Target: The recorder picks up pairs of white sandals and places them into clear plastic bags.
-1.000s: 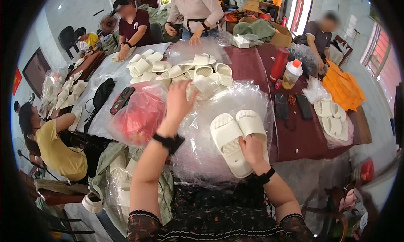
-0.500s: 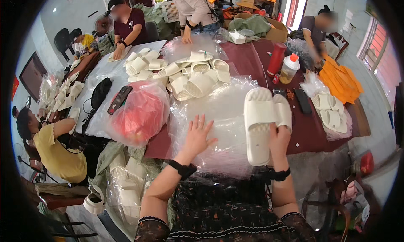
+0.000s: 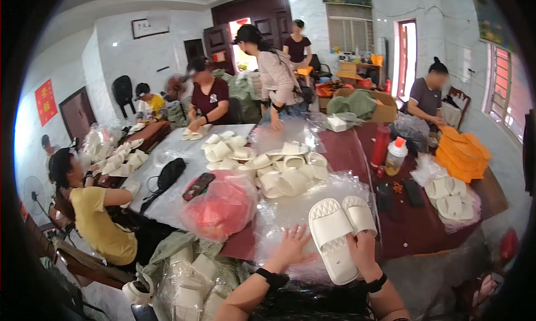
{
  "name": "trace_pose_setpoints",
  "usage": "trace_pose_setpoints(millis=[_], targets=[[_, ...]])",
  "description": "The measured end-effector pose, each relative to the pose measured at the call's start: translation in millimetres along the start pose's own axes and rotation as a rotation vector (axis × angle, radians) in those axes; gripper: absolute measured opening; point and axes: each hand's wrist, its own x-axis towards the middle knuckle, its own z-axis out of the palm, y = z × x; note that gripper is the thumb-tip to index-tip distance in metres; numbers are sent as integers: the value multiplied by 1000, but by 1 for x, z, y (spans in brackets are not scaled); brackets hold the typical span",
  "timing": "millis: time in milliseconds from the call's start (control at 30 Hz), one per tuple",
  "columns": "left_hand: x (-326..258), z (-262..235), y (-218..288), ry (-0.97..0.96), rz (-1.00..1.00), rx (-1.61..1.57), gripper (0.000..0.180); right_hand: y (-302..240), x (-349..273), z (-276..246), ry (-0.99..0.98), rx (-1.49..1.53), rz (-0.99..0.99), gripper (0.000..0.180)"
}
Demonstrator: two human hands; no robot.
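Note:
A pair of cream slippers [image 3: 328,231] is gripped in my right hand [image 3: 363,249], fingers closed at the straps. They are tilted, soles away from me and footbeds facing up, above the front of the table. My left hand [image 3: 290,245] lies with fingers spread on a stack of clear plastic bags [image 3: 273,216], just left of the slippers. Beyond the bags, a heap of cream slippers [image 3: 285,181] spreads across the middle of the table.
A pink plastic bag [image 3: 220,209] with a dark phone on it sits left. A red flask [image 3: 380,145], a bottle with an orange lid [image 3: 396,156] and bagged slippers [image 3: 450,198] stand right. A sack of slippers [image 3: 192,293] is below left. Several people work around the tables.
The view has tilted up, so my hands appear lower. The slippers in my right hand have turned and lean left at the top. My left hand stays spread on the bags.

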Motion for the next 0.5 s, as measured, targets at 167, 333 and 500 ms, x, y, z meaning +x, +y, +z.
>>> trace_pose_setpoints(millis=[167,333,500], targets=[[-4,3,-5,-82,80,27,89,-42,28,33,-180,12,-12,29],[-36,33,-35,-159,-199,-1207,97,-114,20,76,-344,244,-295,26],[-27,19,-34,-301,-223,-919,104,-90,20,71,-363,209,-193,29]])
